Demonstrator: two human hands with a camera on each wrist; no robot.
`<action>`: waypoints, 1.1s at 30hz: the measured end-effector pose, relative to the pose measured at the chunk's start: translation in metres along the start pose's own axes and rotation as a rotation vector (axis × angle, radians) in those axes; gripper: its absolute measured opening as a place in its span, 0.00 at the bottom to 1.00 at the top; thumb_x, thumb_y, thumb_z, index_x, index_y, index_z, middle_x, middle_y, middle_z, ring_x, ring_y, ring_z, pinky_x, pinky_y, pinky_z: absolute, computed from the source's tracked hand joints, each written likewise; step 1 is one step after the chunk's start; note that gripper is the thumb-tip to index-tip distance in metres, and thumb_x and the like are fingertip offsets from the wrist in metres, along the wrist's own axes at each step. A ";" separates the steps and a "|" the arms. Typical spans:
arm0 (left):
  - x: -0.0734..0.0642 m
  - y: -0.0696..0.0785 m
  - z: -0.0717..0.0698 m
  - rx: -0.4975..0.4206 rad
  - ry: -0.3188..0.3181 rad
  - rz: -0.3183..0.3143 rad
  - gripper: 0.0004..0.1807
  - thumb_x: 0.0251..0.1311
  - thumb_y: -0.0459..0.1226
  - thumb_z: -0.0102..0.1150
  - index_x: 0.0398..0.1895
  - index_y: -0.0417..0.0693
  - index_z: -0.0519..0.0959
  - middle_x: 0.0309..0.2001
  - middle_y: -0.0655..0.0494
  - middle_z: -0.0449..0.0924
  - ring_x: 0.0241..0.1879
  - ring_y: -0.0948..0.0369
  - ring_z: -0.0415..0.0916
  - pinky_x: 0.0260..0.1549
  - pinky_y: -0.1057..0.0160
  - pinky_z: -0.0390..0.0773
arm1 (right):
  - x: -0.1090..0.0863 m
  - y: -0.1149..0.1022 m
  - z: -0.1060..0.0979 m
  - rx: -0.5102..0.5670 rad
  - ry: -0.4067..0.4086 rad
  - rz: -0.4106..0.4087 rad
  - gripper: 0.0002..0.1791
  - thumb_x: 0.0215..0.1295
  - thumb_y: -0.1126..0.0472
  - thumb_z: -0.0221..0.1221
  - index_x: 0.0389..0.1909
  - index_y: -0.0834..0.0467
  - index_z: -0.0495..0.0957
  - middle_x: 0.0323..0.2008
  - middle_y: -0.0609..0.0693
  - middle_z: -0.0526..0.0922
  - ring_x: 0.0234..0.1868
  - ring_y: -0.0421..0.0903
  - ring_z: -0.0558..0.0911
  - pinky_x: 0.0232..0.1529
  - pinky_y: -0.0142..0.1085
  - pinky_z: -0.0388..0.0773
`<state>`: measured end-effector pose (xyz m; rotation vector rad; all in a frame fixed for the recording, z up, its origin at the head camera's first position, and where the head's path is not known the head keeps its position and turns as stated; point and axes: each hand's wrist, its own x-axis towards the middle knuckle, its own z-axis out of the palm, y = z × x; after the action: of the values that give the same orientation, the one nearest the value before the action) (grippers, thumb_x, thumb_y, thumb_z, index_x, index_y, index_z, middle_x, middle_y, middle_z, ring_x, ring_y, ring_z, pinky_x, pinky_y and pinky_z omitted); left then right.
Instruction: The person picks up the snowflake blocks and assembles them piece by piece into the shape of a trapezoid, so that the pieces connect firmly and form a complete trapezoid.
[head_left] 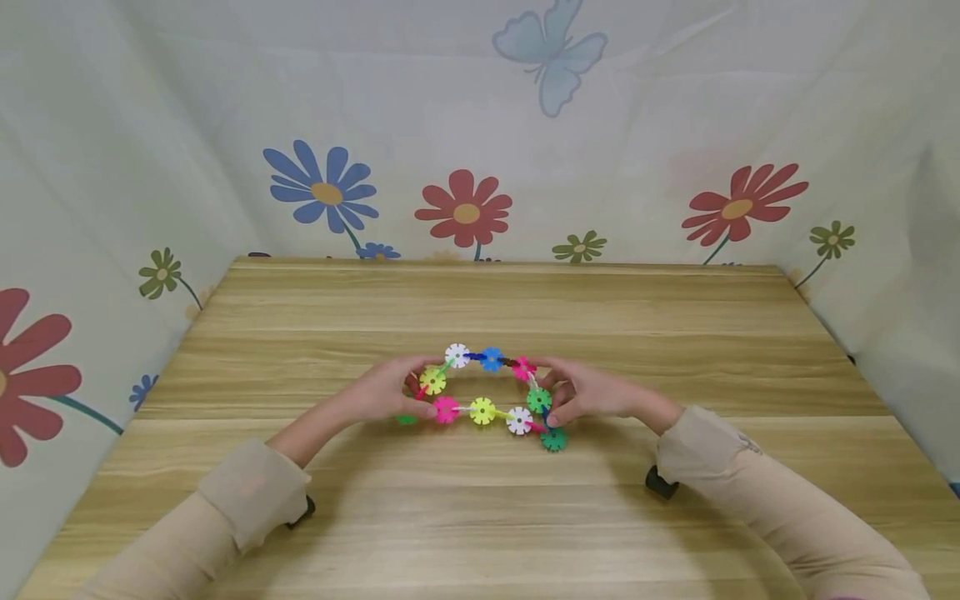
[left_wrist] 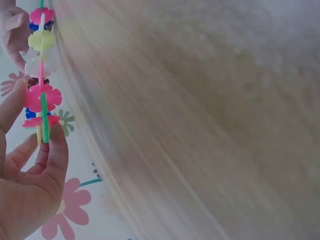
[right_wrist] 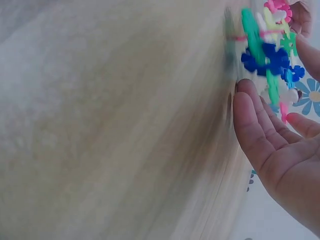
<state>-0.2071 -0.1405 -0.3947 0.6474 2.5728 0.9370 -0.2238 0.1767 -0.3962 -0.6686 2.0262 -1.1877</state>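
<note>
Interlocking snowflake discs, joined into a loop (head_left: 482, 411), sit between my two hands in the head view. White, yellow, pink, blue and green discs show flat, with others edge-on between them. My left hand (head_left: 390, 389) pinches the left end of the loop, by a pink disc (left_wrist: 43, 98) and a green one (left_wrist: 45, 117). Round the right end, my right hand (head_left: 588, 389) has its index finger near the far pink disc (head_left: 523, 368) and its thumb by the near side. A dark blue disc (right_wrist: 265, 59) stands there beside a green disc (right_wrist: 253, 36).
The loop is over the middle of a wood-grain table (head_left: 480, 525). A pale cloth (head_left: 637, 125) printed with flowers and a butterfly hangs behind the table and along its sides. Dark pieces (head_left: 662, 482) show under both sleeve cuffs.
</note>
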 end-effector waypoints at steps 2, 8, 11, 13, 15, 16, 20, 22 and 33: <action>0.000 0.001 0.001 0.016 0.013 -0.007 0.40 0.43 0.45 0.67 0.62 0.51 0.62 0.50 0.48 0.71 0.39 0.60 0.72 0.36 0.65 0.74 | 0.000 0.002 0.001 -0.010 0.008 -0.013 0.48 0.49 0.64 0.64 0.67 0.53 0.46 0.51 0.63 0.66 0.42 0.50 0.76 0.40 0.37 0.75; -0.001 0.005 0.004 0.073 0.041 0.023 0.40 0.41 0.45 0.67 0.61 0.47 0.63 0.42 0.52 0.74 0.34 0.62 0.71 0.32 0.67 0.73 | 0.001 0.005 0.003 -0.037 0.032 -0.044 0.47 0.48 0.67 0.63 0.67 0.54 0.47 0.46 0.62 0.68 0.37 0.47 0.77 0.36 0.36 0.75; 0.000 0.006 0.005 0.098 0.047 0.047 0.40 0.41 0.45 0.67 0.61 0.45 0.63 0.39 0.53 0.74 0.30 0.64 0.70 0.29 0.68 0.72 | 0.001 0.005 0.003 -0.054 0.040 -0.054 0.46 0.49 0.67 0.63 0.67 0.55 0.48 0.45 0.62 0.69 0.35 0.46 0.76 0.34 0.35 0.75; 0.001 0.006 0.007 0.111 0.048 0.064 0.40 0.41 0.44 0.67 0.60 0.45 0.64 0.36 0.54 0.74 0.28 0.65 0.69 0.26 0.69 0.71 | 0.001 0.005 0.003 -0.064 0.037 -0.060 0.45 0.49 0.66 0.63 0.67 0.57 0.49 0.44 0.62 0.70 0.33 0.45 0.75 0.33 0.33 0.74; 0.003 0.005 0.007 0.130 0.049 0.076 0.39 0.42 0.45 0.66 0.60 0.45 0.64 0.34 0.56 0.74 0.26 0.66 0.67 0.25 0.69 0.71 | 0.000 0.005 0.002 -0.070 0.036 -0.060 0.44 0.50 0.66 0.63 0.66 0.58 0.49 0.44 0.61 0.71 0.31 0.45 0.73 0.31 0.32 0.73; 0.004 0.003 0.008 0.133 0.046 0.079 0.39 0.42 0.45 0.66 0.60 0.46 0.64 0.33 0.57 0.73 0.25 0.66 0.67 0.24 0.69 0.70 | -0.001 0.005 0.002 -0.075 0.037 -0.061 0.44 0.50 0.66 0.62 0.66 0.59 0.49 0.43 0.61 0.71 0.30 0.45 0.72 0.30 0.31 0.73; 0.013 0.003 0.008 0.151 0.034 0.069 0.38 0.44 0.47 0.65 0.61 0.46 0.64 0.31 0.58 0.73 0.25 0.66 0.67 0.24 0.68 0.70 | -0.002 0.005 -0.004 -0.117 0.053 -0.066 0.42 0.51 0.67 0.61 0.66 0.61 0.50 0.43 0.63 0.71 0.30 0.44 0.71 0.29 0.30 0.72; 0.018 0.004 0.007 0.162 0.028 0.063 0.38 0.45 0.48 0.64 0.61 0.46 0.64 0.35 0.56 0.76 0.28 0.65 0.69 0.26 0.68 0.70 | -0.001 0.005 -0.009 -0.141 0.064 -0.069 0.42 0.51 0.68 0.61 0.66 0.63 0.50 0.44 0.64 0.70 0.30 0.45 0.72 0.31 0.30 0.73; 0.057 0.016 0.002 0.183 0.002 -0.022 0.38 0.47 0.48 0.62 0.63 0.49 0.61 0.40 0.55 0.74 0.30 0.61 0.66 0.28 0.67 0.68 | 0.004 0.011 -0.041 -0.175 0.199 0.023 0.37 0.51 0.69 0.59 0.63 0.61 0.57 0.52 0.66 0.68 0.45 0.53 0.74 0.42 0.38 0.75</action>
<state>-0.2494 -0.0992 -0.3934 0.6642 2.6830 0.7010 -0.2590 0.2013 -0.3930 -0.6299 2.3190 -1.1094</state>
